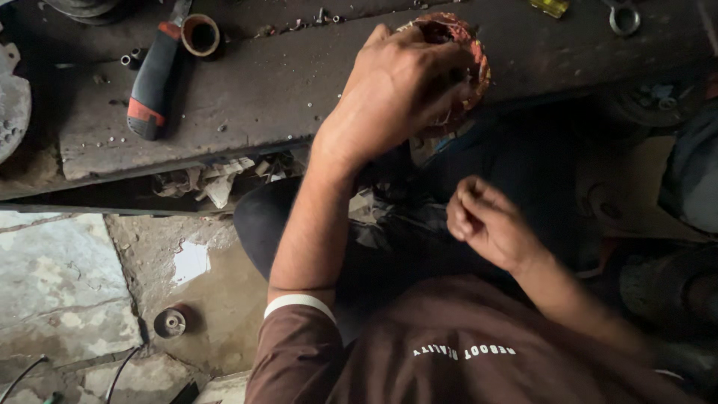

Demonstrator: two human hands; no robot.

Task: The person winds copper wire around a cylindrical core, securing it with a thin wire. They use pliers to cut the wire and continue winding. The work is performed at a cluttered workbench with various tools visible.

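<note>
Left hand (393,90): closed over a round motor stator (460,45) with reddish copper windings, gripping it from above. The stator rests at the near edge of the dark wooden tabletop (284,90), toward its right portion.

Right hand (486,221): held below the tabletop edge, well apart from the stator, fingers (467,202) curled into a narrow pinch; whether anything is held between them cannot be determined.

Also on the tabletop: a tool with a black and red handle (149,86) at left, and a small roll of tape (200,34) just beside it. A small round part (170,323) lies on the stone floor (60,284).
</note>
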